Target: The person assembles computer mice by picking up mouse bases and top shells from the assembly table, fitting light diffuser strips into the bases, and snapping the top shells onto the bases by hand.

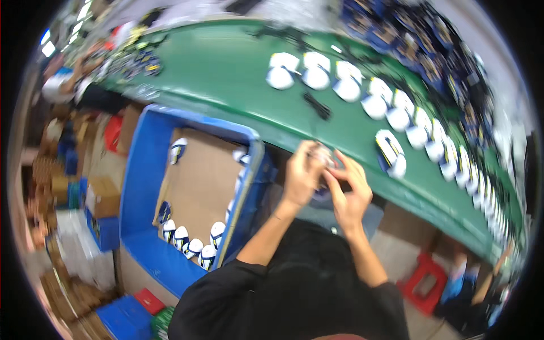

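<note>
both hands, left hand [302, 170] and right hand [347, 190], pinch one small blurred piece [324, 158] past the desk [238, 85] edge, so a loosened grip could drop it floorward.

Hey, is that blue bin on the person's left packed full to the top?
No, the blue bin is mostly bare cardboard lining, with only a few white pieces along its edges.

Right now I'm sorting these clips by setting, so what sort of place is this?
Most likely a factory assembly or packing line: a long green workbench carries a row of identical white parts, and a blue crate beside it holds more of them.
</note>
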Available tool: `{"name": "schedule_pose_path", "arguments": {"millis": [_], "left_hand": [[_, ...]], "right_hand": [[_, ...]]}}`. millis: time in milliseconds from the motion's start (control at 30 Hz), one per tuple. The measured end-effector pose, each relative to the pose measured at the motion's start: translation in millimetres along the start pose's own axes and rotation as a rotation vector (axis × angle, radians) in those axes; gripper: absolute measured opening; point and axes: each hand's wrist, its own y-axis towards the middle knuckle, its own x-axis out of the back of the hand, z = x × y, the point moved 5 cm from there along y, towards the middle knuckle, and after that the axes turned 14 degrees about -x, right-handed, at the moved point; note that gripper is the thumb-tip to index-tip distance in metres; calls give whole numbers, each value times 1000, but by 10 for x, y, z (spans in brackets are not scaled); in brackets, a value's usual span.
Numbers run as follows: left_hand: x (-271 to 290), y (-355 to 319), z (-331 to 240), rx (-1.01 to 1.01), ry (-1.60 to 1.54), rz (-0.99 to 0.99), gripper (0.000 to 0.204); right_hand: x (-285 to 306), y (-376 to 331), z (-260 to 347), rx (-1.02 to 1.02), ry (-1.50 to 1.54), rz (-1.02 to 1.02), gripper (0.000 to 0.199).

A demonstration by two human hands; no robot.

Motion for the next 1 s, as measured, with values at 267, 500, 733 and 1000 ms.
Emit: {"name": "schedule_pose_path", "arguments": {"millis": [267,500,733,1000], "left_hand": [[-17,20,219,232,-308,-112,46],[117,72,319,249,-455,-121,53],[41,-1,355,293,-502,-14,53],[-94,-30,368,339,-670,-131,49]], "right_hand": [[-93,-112,5,49,-203,85,30],[780,524,-257,169,-654,-167,35],[985,652,-917,105,-728,-74,63],[1023,767,-886,65,-593,-40,39]]}}
